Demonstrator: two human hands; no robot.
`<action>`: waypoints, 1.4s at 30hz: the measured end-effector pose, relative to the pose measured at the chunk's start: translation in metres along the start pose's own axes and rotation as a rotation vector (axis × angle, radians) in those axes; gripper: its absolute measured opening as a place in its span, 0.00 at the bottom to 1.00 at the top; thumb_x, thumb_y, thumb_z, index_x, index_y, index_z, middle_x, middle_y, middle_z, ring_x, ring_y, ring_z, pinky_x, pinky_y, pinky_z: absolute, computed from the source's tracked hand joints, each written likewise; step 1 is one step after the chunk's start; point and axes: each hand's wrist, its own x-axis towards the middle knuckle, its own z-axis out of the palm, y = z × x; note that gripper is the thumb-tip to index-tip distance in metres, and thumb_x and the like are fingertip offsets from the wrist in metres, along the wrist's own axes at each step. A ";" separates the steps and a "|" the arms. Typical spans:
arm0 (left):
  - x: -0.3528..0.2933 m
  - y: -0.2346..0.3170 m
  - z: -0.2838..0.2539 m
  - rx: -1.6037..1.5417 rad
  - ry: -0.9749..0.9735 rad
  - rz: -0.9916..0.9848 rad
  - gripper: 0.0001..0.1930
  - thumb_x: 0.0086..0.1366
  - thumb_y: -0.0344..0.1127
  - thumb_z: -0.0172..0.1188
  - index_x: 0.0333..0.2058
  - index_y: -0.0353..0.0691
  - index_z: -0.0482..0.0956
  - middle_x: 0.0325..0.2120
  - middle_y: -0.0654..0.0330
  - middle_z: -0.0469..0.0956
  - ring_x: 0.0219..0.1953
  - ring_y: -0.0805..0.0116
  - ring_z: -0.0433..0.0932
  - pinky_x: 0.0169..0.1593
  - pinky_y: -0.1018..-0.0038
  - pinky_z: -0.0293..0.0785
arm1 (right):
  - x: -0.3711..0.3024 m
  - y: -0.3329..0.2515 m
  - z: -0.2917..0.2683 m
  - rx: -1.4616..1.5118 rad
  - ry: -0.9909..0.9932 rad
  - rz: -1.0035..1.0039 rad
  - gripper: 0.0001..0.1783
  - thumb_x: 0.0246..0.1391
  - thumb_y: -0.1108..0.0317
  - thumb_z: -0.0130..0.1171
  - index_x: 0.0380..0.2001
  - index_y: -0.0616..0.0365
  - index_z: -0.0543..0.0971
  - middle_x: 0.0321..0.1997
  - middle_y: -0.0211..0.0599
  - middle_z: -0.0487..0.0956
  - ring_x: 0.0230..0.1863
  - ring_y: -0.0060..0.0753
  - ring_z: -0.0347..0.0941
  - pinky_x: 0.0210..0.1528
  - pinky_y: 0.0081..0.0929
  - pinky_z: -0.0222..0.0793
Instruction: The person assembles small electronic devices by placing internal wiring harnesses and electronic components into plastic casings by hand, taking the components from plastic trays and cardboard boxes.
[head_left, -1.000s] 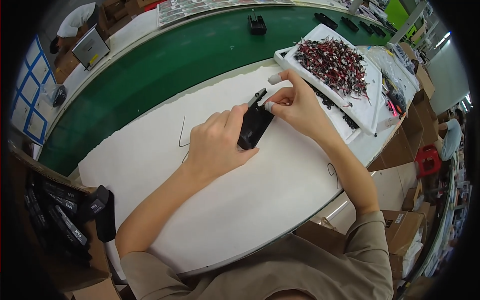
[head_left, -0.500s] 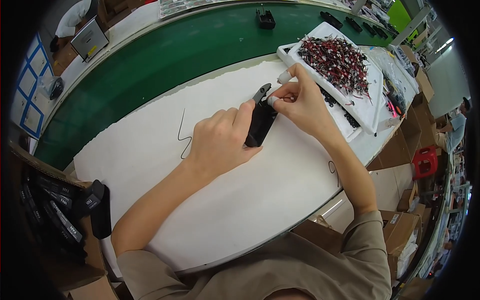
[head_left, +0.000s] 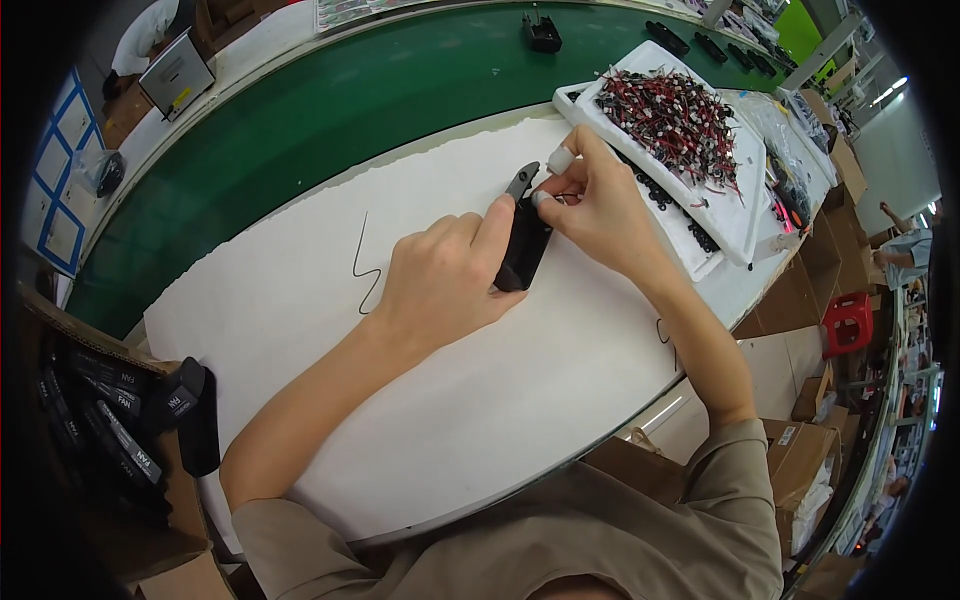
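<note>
My left hand is wrapped round a black plastic housing and holds it tilted above the white-covered table. A dark grey end with a small round hole sticks out at its top. At the housing's upper right edge, my right hand pinches with thumb and index finger, both tipped in white finger covers. Something thin and dark shows by those fingertips, too small to make out. The left fingers hide much of the housing.
A white foam tray heaped with red-and-black wired connectors rests at the right on another tray of black parts. Beyond the table runs a green conveyor belt carrying black housings. Bent wires lie on the sheet; a carton of black boxes stands left.
The black housing on the green belt has shifted slightly right. My hands stay at the same place on the held housing, with the right fingers moved slightly left.
</note>
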 end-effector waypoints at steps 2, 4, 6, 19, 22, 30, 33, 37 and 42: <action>-0.001 0.000 -0.001 0.005 -0.035 -0.026 0.35 0.32 0.35 0.71 0.43 0.34 0.68 0.18 0.58 0.73 0.21 0.64 0.74 0.23 0.73 0.70 | -0.001 -0.005 -0.001 -0.030 -0.017 -0.007 0.18 0.39 0.79 0.59 0.32 0.60 0.62 0.24 0.38 0.77 0.27 0.23 0.73 0.32 0.19 0.69; -0.001 -0.001 0.001 -0.008 0.032 0.013 0.32 0.33 0.37 0.70 0.40 0.33 0.68 0.16 0.61 0.69 0.19 0.66 0.73 0.18 0.74 0.68 | -0.001 -0.005 -0.001 -0.062 -0.033 -0.011 0.18 0.40 0.79 0.59 0.32 0.60 0.62 0.24 0.38 0.76 0.27 0.23 0.73 0.32 0.19 0.69; -0.001 0.001 0.002 -0.009 0.034 0.012 0.32 0.33 0.37 0.69 0.39 0.33 0.67 0.16 0.61 0.70 0.19 0.66 0.73 0.18 0.74 0.69 | -0.001 -0.001 0.001 0.005 -0.025 -0.012 0.17 0.40 0.79 0.59 0.32 0.60 0.62 0.23 0.37 0.76 0.27 0.22 0.73 0.32 0.19 0.69; 0.003 -0.002 -0.004 -0.083 -0.016 -0.004 0.32 0.36 0.37 0.69 0.40 0.33 0.65 0.19 0.58 0.73 0.23 0.62 0.75 0.22 0.70 0.71 | 0.004 0.002 0.005 -0.037 0.014 -0.143 0.17 0.38 0.78 0.57 0.34 0.62 0.65 0.22 0.43 0.78 0.25 0.40 0.76 0.29 0.33 0.70; 0.010 0.000 -0.012 -0.069 -0.067 -0.027 0.31 0.37 0.37 0.69 0.42 0.35 0.65 0.20 0.57 0.74 0.24 0.60 0.75 0.24 0.69 0.72 | 0.005 0.007 -0.005 0.048 -0.089 0.006 0.17 0.42 0.77 0.59 0.36 0.58 0.65 0.26 0.38 0.79 0.27 0.23 0.73 0.31 0.20 0.65; 0.064 -0.048 0.001 -0.132 0.066 -0.219 0.25 0.41 0.39 0.63 0.41 0.39 0.69 0.26 0.48 0.76 0.30 0.50 0.76 0.33 0.63 0.72 | 0.010 0.020 -0.023 -0.056 0.364 -0.228 0.21 0.42 0.68 0.61 0.39 0.62 0.68 0.38 0.42 0.75 0.33 0.35 0.68 0.35 0.30 0.65; 0.110 -0.092 0.026 -0.025 0.084 -0.404 0.25 0.45 0.45 0.62 0.41 0.38 0.70 0.28 0.48 0.78 0.32 0.50 0.77 0.36 0.61 0.72 | 0.008 0.013 -0.027 -0.051 0.411 -0.276 0.19 0.41 0.69 0.61 0.37 0.63 0.69 0.34 0.42 0.73 0.34 0.38 0.67 0.38 0.31 0.64; 0.157 -0.152 0.067 0.139 0.061 -0.721 0.28 0.48 0.54 0.60 0.38 0.36 0.69 0.31 0.48 0.78 0.36 0.51 0.77 0.38 0.60 0.71 | 0.002 0.011 -0.018 -0.030 0.322 -0.412 0.13 0.42 0.72 0.58 0.34 0.60 0.71 0.33 0.41 0.72 0.38 0.43 0.66 0.41 0.34 0.63; 0.174 -0.177 0.100 0.288 -0.043 -0.874 0.32 0.49 0.60 0.58 0.41 0.37 0.69 0.38 0.51 0.77 0.43 0.55 0.73 0.46 0.59 0.63 | 0.004 0.022 -0.017 -0.056 0.185 -0.430 0.10 0.39 0.74 0.58 0.30 0.59 0.73 0.32 0.40 0.71 0.37 0.43 0.66 0.41 0.35 0.63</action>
